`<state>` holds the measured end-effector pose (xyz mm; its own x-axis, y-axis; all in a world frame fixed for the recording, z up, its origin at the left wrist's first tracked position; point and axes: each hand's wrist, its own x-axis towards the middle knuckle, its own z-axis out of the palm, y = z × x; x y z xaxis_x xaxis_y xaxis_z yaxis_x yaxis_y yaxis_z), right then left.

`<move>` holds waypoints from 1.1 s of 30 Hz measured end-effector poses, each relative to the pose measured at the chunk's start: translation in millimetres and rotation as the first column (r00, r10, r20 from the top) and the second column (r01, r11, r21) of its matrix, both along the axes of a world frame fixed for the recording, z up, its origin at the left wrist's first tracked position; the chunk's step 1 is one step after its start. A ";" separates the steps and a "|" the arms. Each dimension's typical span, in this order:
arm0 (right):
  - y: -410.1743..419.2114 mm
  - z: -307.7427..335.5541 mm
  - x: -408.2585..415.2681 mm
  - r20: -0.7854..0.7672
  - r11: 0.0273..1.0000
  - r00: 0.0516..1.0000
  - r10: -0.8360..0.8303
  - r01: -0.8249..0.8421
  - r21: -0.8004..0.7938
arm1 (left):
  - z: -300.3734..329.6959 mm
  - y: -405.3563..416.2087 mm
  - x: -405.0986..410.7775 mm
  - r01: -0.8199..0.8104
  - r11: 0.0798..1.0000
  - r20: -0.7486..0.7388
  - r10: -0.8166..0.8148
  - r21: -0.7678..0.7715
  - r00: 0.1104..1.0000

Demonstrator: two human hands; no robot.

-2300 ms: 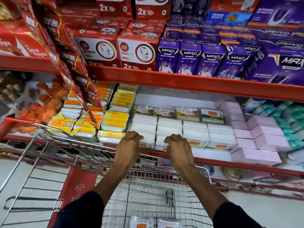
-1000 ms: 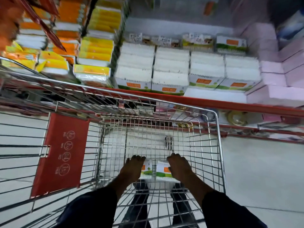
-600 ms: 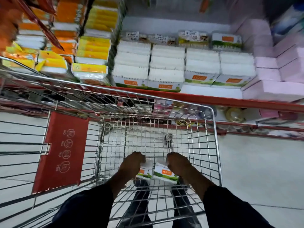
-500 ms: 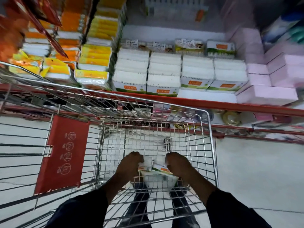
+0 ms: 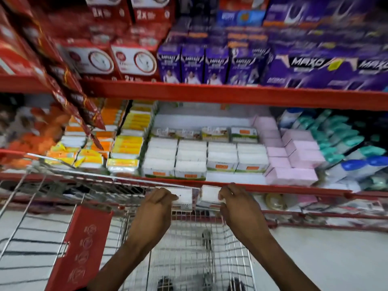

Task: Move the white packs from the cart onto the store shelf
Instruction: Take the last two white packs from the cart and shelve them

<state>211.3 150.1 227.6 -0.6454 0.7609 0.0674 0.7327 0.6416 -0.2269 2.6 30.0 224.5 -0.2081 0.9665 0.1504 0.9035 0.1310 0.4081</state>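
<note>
My left hand (image 5: 156, 208) grips one white pack (image 5: 183, 197) and my right hand (image 5: 237, 203) grips a second white pack (image 5: 210, 195). Both packs hang side by side above the wire cart (image 5: 189, 257), level with the red front lip of the store shelf (image 5: 294, 189). On that shelf, just beyond my hands, stand rows of matching white packs (image 5: 206, 156) with orange labels on their fronts. A bare white strip of shelf lies in front of the two right-hand rows. The frame is blurred by motion.
Pink boxes (image 5: 294, 162) sit right of the white rows, yellow and orange packs (image 5: 126, 148) left. Red strips of sachets (image 5: 79, 101) hang down at left. A red shelf beam (image 5: 231, 95) with purple and red boxes runs overhead. The cart's red flap (image 5: 84, 244) is at lower left.
Both hands took a white pack each from the cart floor and rose with them to the shelf lip. The view tilted up from the cart to the shelves.
</note>
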 end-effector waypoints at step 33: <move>140.3 -16.8 65.6 0.023 0.987 0.987 -0.160 0.160 -0.010 | -6.3 160.6 95.2 0.019 1.000 -0.031 -0.020 -0.016 0.999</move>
<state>276.8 290.4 210.8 -0.5163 0.8552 0.0452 0.8308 0.5129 -0.2162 97.8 190.6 218.2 -0.1845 0.9726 0.1417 0.9181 0.1191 0.3780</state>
